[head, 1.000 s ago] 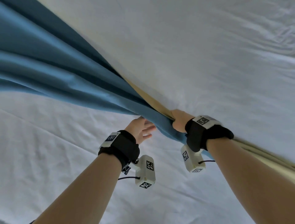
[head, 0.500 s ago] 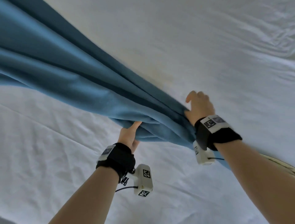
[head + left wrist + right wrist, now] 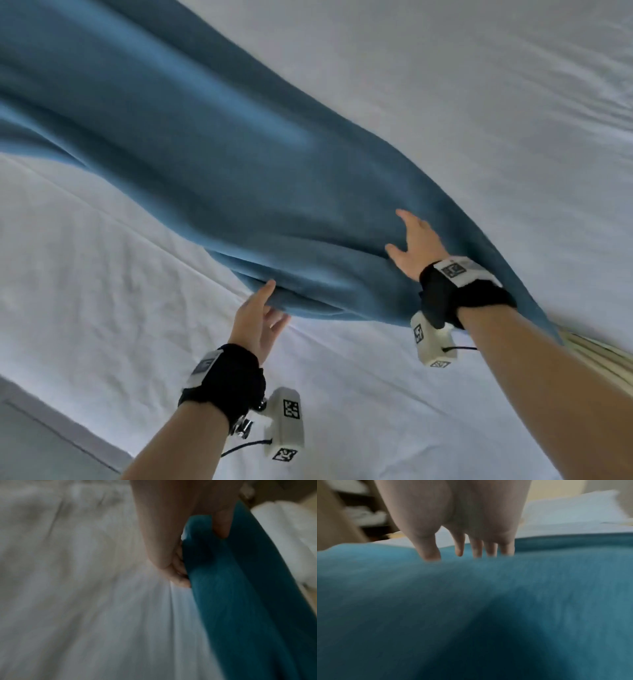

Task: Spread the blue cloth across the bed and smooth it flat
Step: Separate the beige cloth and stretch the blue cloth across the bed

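The blue cloth (image 3: 239, 164) runs in a wide, loosely folded band from the upper left to the lower right over the white bed (image 3: 479, 102). My left hand (image 3: 265, 311) pinches its near folded edge, thumb on top and fingers beneath; the left wrist view shows the thumb (image 3: 221, 524) pressed on the blue cloth (image 3: 240, 601). My right hand (image 3: 411, 240) lies on top of the cloth with fingers straight and spread. In the right wrist view those fingers (image 3: 476, 547) point along the blue cloth (image 3: 471, 615), holding nothing.
Wrinkled white sheet (image 3: 102, 308) lies bare on both sides of the cloth. A cream pleated fabric (image 3: 603, 359) shows at the right edge under my forearm. Grey floor (image 3: 41, 445) lies beyond the bed's lower left edge. A white pillow (image 3: 573, 509) sits far ahead.
My right hand let go of the bunched cloth and moved forward to lie flat on it. My left hand took the near edge. The cloth has widened and covers the cream strip.
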